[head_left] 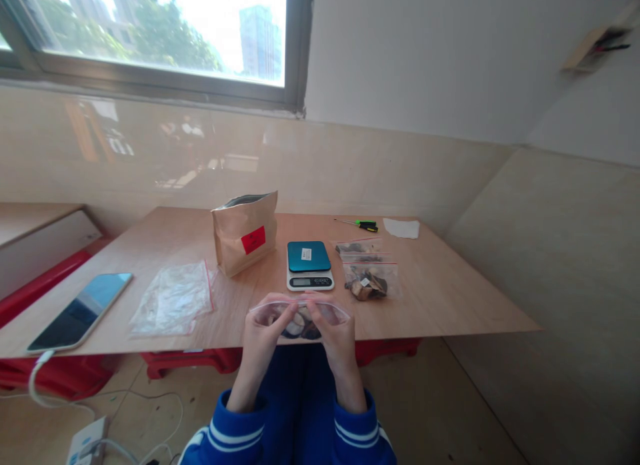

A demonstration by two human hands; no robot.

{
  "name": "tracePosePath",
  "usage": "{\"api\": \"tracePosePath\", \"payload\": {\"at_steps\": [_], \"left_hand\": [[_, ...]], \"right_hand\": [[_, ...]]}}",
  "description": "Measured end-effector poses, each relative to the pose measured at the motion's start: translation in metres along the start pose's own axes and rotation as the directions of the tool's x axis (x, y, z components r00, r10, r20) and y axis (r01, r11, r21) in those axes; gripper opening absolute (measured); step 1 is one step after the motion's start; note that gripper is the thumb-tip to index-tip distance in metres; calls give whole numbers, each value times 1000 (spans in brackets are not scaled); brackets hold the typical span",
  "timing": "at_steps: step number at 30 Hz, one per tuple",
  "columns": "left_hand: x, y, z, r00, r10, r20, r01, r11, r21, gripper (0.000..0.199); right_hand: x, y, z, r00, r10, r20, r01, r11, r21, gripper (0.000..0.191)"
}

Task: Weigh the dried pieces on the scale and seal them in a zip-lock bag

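Between my two hands is a clear zip bag (300, 324) with dark and pale dried pieces inside, held at the table's front edge. My left hand (266, 328) pinches the bag's top edge on the left, thumb in front. On the right, my right hand (334, 328) grips the same edge, its thumb close to the other thumb. Just beyond the hands stands a digital scale (309, 257) with a blue top and nothing on it but a small label. Filled zip bags (371, 282) of similar dark pieces lie to its right.
An upright brown paper pouch (245, 235) with a red label stands left of the scale. Flat clear bags (173, 298) and a plugged-in tablet (83, 312) lie farther left. Screwdrivers (363, 224) and white paper (401, 228) lie at the back right. Red stools (195, 362) support the tabletop.
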State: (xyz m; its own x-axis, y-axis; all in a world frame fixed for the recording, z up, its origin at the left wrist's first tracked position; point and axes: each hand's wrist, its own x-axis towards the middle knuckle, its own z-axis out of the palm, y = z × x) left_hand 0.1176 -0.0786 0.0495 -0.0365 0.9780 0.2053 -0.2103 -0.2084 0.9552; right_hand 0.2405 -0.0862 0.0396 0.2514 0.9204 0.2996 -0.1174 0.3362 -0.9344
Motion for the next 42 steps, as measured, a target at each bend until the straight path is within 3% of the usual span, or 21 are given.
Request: {"api": "tracePosePath", "payload": {"at_steps": [5,11,20,27,32,37,42], "left_hand": [[-3,-2,2,997,-15,-69,16,1000,8,15],[-3,-6,1,996,33,-89,-29,999,45,13],[-3,-5,2,999,27,-36,-25,999,34,14],[1,-6,6,994,51,-100,-44,997,67,17],[13,-6,0,989,-73,-127,73,997,-5,41],[22,-6,-3,969,-167,-180,156,985,-73,40],[29,-10,-5,963,-245,-114,226,962,-155,41]], "right_hand": [[0,0,7,997,13,-74,-13,1000,-2,11],[3,-3,8,994,89,57,-93,994,65,16],[1,4,9,987,150,-54,-147,988,46,19],[2,8,17,983,106,-151,-103,994,32,20],[12,20,4,989,144,-24,-143,989,37,43],[25,30,-9,990,123,63,-121,992,-44,53],[35,32,-20,983,155,103,-148,986,-78,61]]}}
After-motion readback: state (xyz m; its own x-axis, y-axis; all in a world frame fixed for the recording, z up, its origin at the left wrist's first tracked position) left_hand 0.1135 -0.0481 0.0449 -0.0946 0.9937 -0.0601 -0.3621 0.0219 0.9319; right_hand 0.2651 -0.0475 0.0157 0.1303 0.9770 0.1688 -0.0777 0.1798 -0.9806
